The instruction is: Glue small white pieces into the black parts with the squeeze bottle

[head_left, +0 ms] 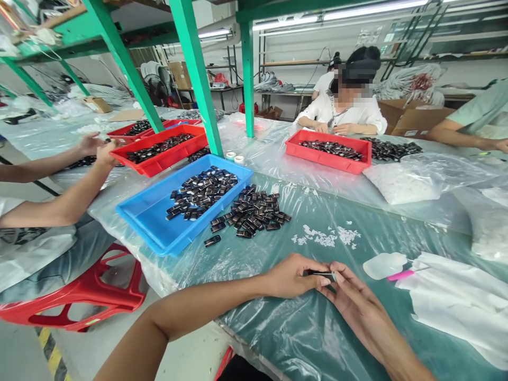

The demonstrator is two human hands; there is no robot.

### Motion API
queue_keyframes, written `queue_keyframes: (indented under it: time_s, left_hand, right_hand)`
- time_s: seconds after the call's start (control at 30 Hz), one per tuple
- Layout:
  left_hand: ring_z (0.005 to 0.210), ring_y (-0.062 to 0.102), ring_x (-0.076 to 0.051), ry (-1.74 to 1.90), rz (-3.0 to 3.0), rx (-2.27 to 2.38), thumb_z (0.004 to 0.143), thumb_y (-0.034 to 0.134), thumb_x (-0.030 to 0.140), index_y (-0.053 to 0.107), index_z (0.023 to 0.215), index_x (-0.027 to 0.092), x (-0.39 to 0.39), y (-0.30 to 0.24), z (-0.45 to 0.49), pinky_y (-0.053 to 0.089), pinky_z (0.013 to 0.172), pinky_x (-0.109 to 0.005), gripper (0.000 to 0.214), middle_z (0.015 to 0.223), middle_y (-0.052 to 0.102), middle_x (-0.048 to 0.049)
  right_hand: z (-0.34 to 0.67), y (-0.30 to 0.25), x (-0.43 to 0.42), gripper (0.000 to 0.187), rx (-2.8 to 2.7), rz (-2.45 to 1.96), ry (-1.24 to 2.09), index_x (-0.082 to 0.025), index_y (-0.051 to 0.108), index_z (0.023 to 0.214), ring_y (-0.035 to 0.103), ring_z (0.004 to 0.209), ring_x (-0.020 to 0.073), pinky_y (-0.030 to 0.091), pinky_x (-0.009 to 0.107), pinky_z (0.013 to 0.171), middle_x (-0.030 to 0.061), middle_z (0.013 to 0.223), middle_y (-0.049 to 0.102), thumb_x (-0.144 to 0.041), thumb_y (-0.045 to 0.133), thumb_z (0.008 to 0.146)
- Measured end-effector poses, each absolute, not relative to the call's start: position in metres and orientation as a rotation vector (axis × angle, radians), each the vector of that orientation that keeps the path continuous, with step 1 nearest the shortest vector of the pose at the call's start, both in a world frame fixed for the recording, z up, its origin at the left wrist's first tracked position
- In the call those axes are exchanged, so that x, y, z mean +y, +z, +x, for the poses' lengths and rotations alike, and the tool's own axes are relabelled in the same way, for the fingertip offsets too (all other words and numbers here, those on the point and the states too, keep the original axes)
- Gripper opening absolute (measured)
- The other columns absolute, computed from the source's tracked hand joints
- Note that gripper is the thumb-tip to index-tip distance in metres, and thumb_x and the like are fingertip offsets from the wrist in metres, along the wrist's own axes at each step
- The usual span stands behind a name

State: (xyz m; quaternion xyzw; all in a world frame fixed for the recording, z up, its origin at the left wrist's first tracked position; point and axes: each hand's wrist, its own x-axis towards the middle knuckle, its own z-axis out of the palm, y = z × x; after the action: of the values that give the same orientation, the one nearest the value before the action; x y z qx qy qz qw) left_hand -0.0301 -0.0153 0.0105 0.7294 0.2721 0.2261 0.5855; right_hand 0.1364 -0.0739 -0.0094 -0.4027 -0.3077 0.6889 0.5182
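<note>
Over the near part of the table, my left hand (293,276) pinches a small, flat, black rectangular piece (318,273) between thumb and fingers. The fingertips of my right hand (355,296) close on its right end, where a tiny pale bit shows; its kind is unclear. Beyond my left hand lies a loose pile of similar black pieces (257,211) with shiny edges. A blue tray (141,211) beside the pile holds more of them. Small white bits (325,236) are scattered just past my hands.
Right of my hands lie a translucent white pouch (383,265), a pink-handled tool (400,275) and a white cloth-like sheet (456,307). Red trays (329,156) of black pieces and a bag of white bits (408,182) stand farther back. Co-workers sit around; a green post (198,79) rises behind the blue tray.
</note>
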Motion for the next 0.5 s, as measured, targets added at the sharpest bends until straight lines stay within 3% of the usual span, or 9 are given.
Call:
queue_keyframes:
  time_s: [0.33, 0.5]
  left_hand:
    - [0.061, 0.057, -0.012, 0.368, 1.948, 0.682, 0.086, 0.051, 0.024, 0.067, 0.105, 0.013, -0.006, 0.019, -0.036, 0.038, 0.054, -0.018, 0.027, 0.074, 0.070, -0.0042]
    - [0.068, 0.062, -0.014, 0.497, 2.073, 0.885, 0.087, 0.048, 0.024, 0.067, 0.107, 0.013, 0.008, 0.056, -0.067, 0.042, 0.058, -0.018, 0.029, 0.076, 0.070, -0.0028]
  right_hand:
    - [0.136, -0.018, -0.074, 0.025, -0.835, -1.152, 1.461, -0.031, 0.063, 0.101, 0.054, 0.106, 0.0184, 0.040, 0.031, 0.099, -0.0017, 0.110, 0.061, -0.041, 0.063, 0.079]
    - [0.139, -0.016, -0.074, 0.030, -0.812, -1.186, 1.437, -0.028, 0.061, 0.104, 0.057, 0.102, 0.0197, 0.040, 0.034, 0.098, 0.0023, 0.109, 0.064, -0.042, 0.063, 0.078]
